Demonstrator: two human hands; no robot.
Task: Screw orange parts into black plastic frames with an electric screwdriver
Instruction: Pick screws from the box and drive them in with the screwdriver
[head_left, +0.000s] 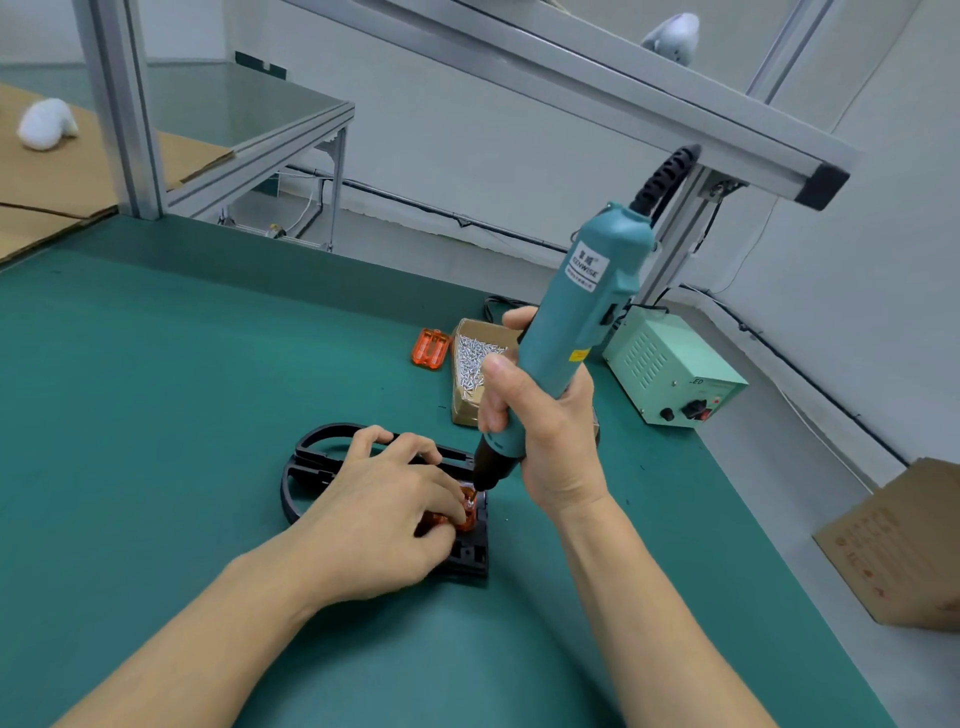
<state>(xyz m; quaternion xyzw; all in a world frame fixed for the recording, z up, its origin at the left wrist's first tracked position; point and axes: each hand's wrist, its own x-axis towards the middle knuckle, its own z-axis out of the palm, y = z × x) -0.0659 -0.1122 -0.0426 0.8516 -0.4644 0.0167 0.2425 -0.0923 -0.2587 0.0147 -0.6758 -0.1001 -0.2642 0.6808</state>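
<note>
Your left hand (384, 499) pinned an orange part (467, 512) onto the near black frame (311, 467) while your right hand (540, 415) gripped the screwdriver (571, 332), tip at it; a second orange part (430, 349) lay unfitted farther back.

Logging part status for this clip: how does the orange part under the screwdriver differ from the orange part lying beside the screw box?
The translucent orange part at the screwdriver tip sits on the black plastic frame; the spare orange part lies on the green mat, apart from any frame. The first is held by the left hand and mostly hidden; the spare lies untouched, fully visible. Both are translucent orange plastic.
</note>
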